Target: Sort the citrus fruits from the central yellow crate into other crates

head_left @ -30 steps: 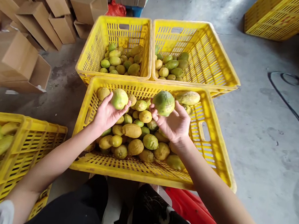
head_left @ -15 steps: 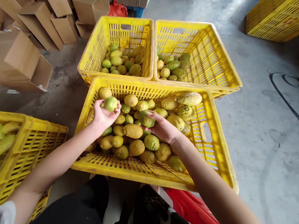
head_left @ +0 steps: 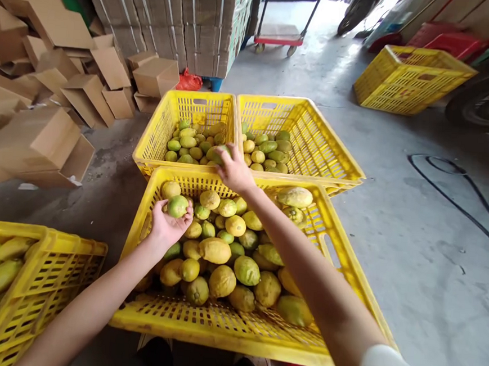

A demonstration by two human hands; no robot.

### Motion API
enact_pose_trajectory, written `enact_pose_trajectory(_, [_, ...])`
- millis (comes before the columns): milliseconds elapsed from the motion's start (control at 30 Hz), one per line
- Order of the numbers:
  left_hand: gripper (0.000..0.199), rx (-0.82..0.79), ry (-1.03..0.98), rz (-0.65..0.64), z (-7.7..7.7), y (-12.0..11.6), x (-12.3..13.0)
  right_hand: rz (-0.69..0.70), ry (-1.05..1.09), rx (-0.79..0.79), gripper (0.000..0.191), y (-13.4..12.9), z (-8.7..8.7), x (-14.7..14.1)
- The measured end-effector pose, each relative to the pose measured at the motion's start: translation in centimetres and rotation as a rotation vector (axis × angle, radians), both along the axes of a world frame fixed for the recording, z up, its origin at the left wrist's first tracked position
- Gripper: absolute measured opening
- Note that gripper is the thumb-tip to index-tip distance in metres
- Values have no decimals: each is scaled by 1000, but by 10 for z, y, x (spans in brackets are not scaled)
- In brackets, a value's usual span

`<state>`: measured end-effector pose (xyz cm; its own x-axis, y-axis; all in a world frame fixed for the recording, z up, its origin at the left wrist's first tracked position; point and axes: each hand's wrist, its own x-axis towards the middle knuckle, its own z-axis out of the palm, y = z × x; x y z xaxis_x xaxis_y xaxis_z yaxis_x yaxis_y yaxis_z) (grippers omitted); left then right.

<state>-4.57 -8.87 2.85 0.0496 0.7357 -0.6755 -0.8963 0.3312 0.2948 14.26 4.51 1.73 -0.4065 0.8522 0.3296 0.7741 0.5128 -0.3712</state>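
My left hand (head_left: 168, 226) is closed around a small green-yellow papaya (head_left: 178, 206), held above the left side of the near yellow crate (head_left: 223, 339). My right hand (head_left: 236, 172) reaches forward to the near rim of the back left crate (head_left: 143, 141). Its fingers grip a greenish papaya (head_left: 218, 155), partly hidden behind them, over that crate's right front corner. Many yellow and green papayas (head_left: 215, 250) lie loose in the near crate. A smaller pile of papayas (head_left: 187, 142) covers the bottom of the back left crate.
A back right crate (head_left: 339, 162) holds papayas on its left side. Another crate (head_left: 72, 265) with long papayas stands at my left. Cardboard boxes (head_left: 40, 139) are heaped at the far left. A black hose (head_left: 472, 195) lies on the floor at right, below a tilted-looking yellow crate (head_left: 404, 85).
My right hand has moved forward from the near crate to the back left crate with its papaya. My left hand still holds its papaya. The view has tipped upward.
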Motion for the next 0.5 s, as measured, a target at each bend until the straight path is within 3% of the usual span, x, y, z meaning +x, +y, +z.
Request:
enact_pose_trajectory(133, [28,86,30,-51,-5,-1,3,-92,-184,-14,51,8,-17,-11])
enact_pose_trajectory(300, [30,196,103,-218,-8,-3,13,-93,-237,-35,51,0,-21,-14])
enact_pose_trajectory(400, [35,236,146,-321,5,8,24,-106,-1,-95,48,-2,-27,-17])
enact_pose_trajectory(500, [28,329,174,-362,31,37,54,-27,373,-243,37,-5,-37,-19])
